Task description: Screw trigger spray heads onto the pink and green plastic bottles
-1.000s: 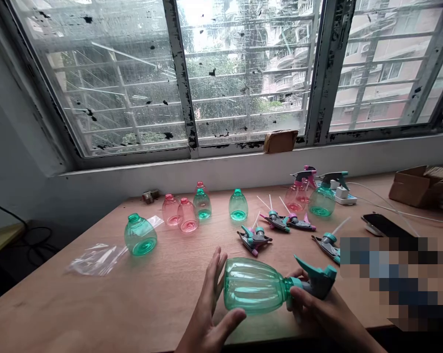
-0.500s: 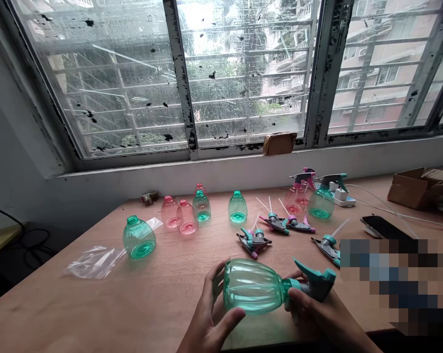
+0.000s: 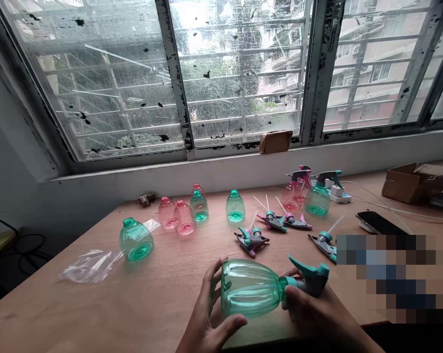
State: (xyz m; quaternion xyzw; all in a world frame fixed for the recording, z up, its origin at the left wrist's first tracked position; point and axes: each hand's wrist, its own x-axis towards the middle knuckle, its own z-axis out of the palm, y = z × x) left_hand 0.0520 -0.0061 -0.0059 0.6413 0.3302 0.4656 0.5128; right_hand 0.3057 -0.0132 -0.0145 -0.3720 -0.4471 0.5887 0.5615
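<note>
A clear green spray bottle (image 3: 248, 288) lies sideways in the air just above the table's front edge, its base toward the left. My left hand (image 3: 212, 314) is wrapped round the base end, with the thumb below and the fingers behind. At the neck, my right hand (image 3: 309, 306) grips the teal collar of the grey-and-teal spray head (image 3: 311, 277), which sits on the bottle's mouth. Beyond my hands lie loose spray heads (image 3: 252, 240) with thin white tubes, in teal, pink and grey. Another teal spray head (image 3: 324, 244) rests to the right, partly covered by a blurred patch.
Headless green bottles (image 3: 136, 240) and pink bottles (image 3: 185, 218) stand at left and centre. Complete spray bottles (image 3: 317, 198) stand at the back right, near a power strip (image 3: 339, 197), a phone (image 3: 383, 223) and a cardboard box (image 3: 408, 184). A plastic bag (image 3: 92, 265) lies left.
The view has shifted slightly, so the scene sits a little further left. Both hands keep their hold on the spray bottle; its spray head looks nearly unchanged in angle.
</note>
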